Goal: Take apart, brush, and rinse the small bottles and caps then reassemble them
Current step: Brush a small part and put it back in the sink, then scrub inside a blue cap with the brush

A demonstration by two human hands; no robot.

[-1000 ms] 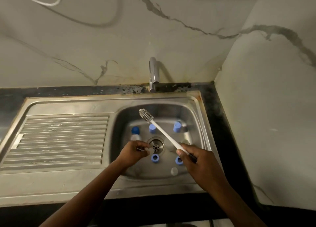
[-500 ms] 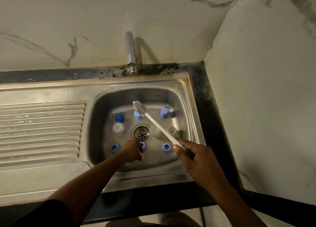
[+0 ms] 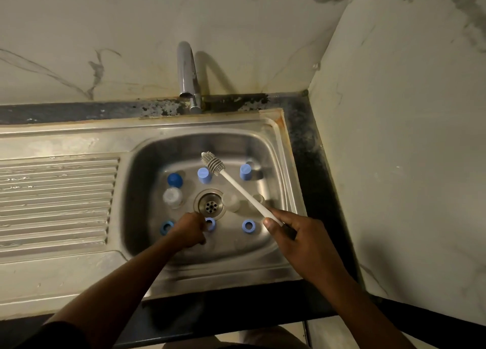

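Note:
In the steel sink basin (image 3: pixel 147 164) lie scattered bottle parts. My left hand (image 3: pixel 190 230) reaches down to the basin floor, its curled fingers pinching the left edge of a blue ring cap (image 3: pixel 211 223). My right hand (image 3: pixel 297 240) grips the white handle of a bottle brush (image 3: pixel 244 190), whose grey bristle head (image 3: pixel 213 163) hangs over the back of the basin. Two more blue rings (image 3: pixel 167 227) (image 3: pixel 248 226) lie at the front. Light blue caps (image 3: pixel 204 175) (image 3: pixel 246 171) and a dark blue cap (image 3: pixel 175 179) stand at the back. Small clear bottles (image 3: pixel 172 197) (image 3: pixel 231 201) flank the drain (image 3: pixel 210 204).
A chrome tap (image 3: pixel 188 72) stands behind the basin with no water running. The ribbed drainboard (image 3: pixel 57 201) stretches to the left. A marble wall (image 3: pixel 407 164) closes in on the right, past a dark counter strip (image 3: pixel 307 151).
My left hand dropped from above the drain to the basin floor at the middle blue ring. The view moved closer over the sink. The brush stays held at the same slant.

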